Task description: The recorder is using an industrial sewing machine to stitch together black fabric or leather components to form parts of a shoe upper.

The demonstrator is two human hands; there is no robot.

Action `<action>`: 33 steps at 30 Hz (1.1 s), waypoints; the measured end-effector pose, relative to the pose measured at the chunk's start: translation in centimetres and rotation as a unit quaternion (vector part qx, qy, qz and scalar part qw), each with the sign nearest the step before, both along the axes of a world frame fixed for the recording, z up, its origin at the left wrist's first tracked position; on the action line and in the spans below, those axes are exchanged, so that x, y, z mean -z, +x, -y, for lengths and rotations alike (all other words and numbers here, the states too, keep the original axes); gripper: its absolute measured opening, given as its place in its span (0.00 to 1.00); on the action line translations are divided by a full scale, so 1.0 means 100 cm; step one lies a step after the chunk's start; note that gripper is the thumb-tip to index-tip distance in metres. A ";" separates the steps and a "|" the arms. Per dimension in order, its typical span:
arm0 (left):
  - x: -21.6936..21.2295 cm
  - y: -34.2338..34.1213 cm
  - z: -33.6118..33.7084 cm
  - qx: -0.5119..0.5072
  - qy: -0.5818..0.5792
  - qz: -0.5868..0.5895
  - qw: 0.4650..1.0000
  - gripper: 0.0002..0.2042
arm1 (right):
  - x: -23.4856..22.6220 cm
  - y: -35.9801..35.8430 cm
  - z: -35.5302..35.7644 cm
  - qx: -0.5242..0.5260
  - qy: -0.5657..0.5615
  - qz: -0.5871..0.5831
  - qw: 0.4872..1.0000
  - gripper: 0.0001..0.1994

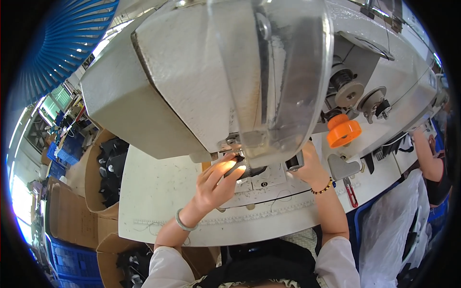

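Observation:
A big grey-white sewing machine (pixel 182 81) fills the upper view, with a clear plastic guard (pixel 283 72) over its needle area. My left hand (pixel 216 185) reaches under the machine head, its fingers pinching a small dark piece (pixel 236 169) lit by the work lamp. My right hand (pixel 309 165) lies behind the guard on the right side of the needle area; its fingers are mostly hidden. A bangle sits on my left wrist, a beaded bracelet on my right.
The white work table (pixel 153 192) carries the machine. An orange knob (pixel 343 132) sticks out of the machine's right side. Cardboard boxes (pixel 96 182) with dark pieces stand at left. A clear plastic bag (pixel 389 225) and another person's arm (pixel 427 158) are at right.

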State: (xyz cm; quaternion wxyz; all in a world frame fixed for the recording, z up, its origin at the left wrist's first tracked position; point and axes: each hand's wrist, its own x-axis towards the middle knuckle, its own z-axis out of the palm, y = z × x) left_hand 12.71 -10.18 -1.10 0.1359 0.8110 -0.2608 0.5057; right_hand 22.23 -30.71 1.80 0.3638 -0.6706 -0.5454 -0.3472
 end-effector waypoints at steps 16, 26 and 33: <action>0.003 0.002 -0.004 -0.003 0.004 0.016 1.000 0.14 | 0.014 0.008 -0.004 -0.024 0.046 -0.020 0.998 0.16; -0.001 0.001 -0.006 -0.010 0.019 0.010 1.000 0.16 | 0.010 0.003 -0.007 -0.012 0.051 -0.002 0.999 0.13; 0.000 0.002 -0.006 -0.015 0.015 0.013 1.000 0.15 | 0.015 0.004 -0.007 -0.021 0.066 -0.029 0.997 0.15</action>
